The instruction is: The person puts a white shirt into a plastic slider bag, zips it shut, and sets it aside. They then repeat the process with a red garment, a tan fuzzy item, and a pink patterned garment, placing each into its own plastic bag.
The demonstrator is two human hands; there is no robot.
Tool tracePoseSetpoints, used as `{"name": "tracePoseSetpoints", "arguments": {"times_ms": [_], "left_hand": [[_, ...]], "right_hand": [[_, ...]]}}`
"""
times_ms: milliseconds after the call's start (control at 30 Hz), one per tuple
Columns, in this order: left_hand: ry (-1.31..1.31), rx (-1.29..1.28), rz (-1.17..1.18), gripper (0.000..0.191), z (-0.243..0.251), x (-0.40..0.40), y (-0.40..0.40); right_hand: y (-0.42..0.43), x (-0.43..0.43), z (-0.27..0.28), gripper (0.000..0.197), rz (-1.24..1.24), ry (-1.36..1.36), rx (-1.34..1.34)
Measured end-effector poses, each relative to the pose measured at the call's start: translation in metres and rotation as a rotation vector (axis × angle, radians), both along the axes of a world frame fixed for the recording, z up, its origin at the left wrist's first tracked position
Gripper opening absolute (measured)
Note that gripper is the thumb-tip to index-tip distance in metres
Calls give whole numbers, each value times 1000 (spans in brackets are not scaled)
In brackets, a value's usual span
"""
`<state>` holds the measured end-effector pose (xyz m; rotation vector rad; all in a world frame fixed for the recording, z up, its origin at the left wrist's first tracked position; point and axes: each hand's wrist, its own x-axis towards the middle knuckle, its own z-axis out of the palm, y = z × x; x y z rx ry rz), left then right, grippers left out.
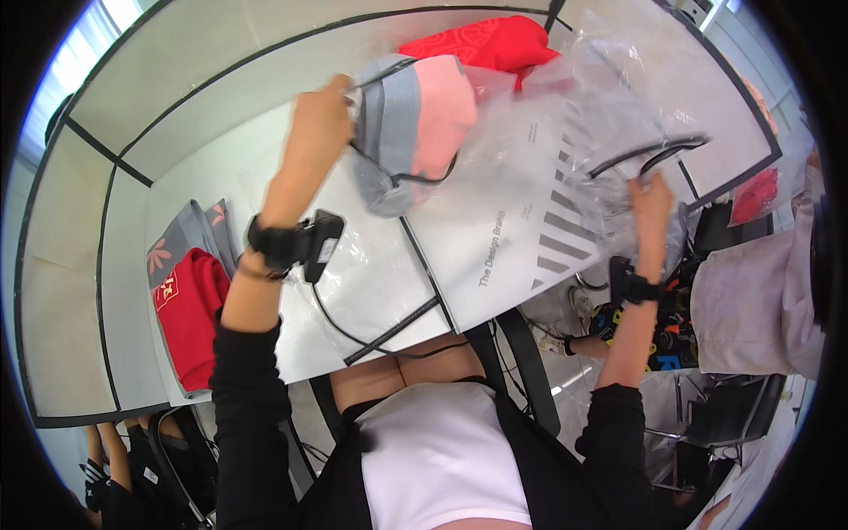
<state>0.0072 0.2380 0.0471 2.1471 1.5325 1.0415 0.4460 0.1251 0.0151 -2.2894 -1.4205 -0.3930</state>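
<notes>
My left hand (321,126) is closed on a black strap (384,73) at the left side of a folded pink-and-grey cloth (430,126). The strap crosses over that cloth, and a second black strap part (424,179) curves along its near side. My right hand (652,199), slightly blurred, grips a clear plastic bag (503,218) near its looped black handle (652,156). Stripes and writing are printed on the bag, which spreads over the table's right part. Whether the cloth lies inside the bag or against it, I cannot tell. Both wrists wear black strapped devices.
A red cloth (483,43) lies at the back. At the left are a folded red cloth (192,318) and a grey cloth with pink flowers (212,225). Low partition walls (265,79) enclose the white table (371,278). Another person (748,298) sits at the right.
</notes>
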Motion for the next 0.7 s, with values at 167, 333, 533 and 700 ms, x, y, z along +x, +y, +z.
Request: {"name": "tracePoseSetpoints", "arguments": {"times_ms": [167,333,533,700], "left_hand": [[-289,-207,274,42,58,-58,-12],[208,-274,225,37,44,-80,-13],[246,-325,309,42,8,-124,-17],[906,639,123,69,10,-74,-27]], "right_hand": [[91,-36,116,27,157,-581,529],[176,-82,110,38,194,-542,-406],[152,-174,59,33,611,-259,-11],[185,-106,-37,32,527,-605,62]]}}
